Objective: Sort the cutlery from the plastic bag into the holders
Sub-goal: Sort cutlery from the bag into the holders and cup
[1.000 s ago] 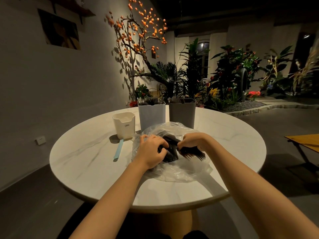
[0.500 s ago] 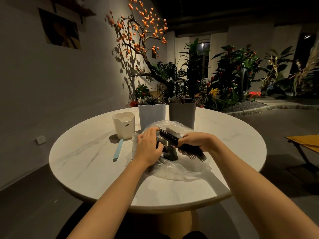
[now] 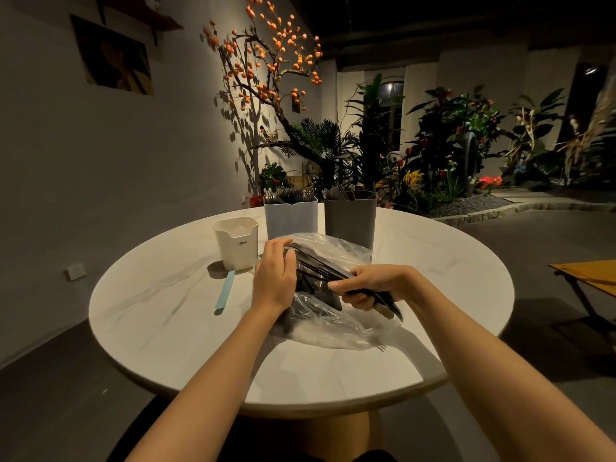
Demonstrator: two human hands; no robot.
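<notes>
Nearest, the right hand (image 3: 370, 286) now grips a bundle of black cutlery (image 3: 333, 273), which has lifted and swung up out of the plastic bag (image 3: 333, 325) since a second ago. Just beside it, the left hand (image 3: 276, 275) has opened flat against the bundle's far ends, evening them. Beyond both hands wait the white holder (image 3: 237, 243), light grey holder (image 3: 290, 220) and dark grey holder (image 3: 350, 220); the bundle looks ready to drop in.

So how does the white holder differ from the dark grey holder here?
The white holder is short and pale, with a small printed label; the dark grey holder is taller, darker and unlabelled. No cutlery shows above the white holder's rim, while dark cutlery sticks up from the dark grey one. Both stand upright on the round table.
</notes>
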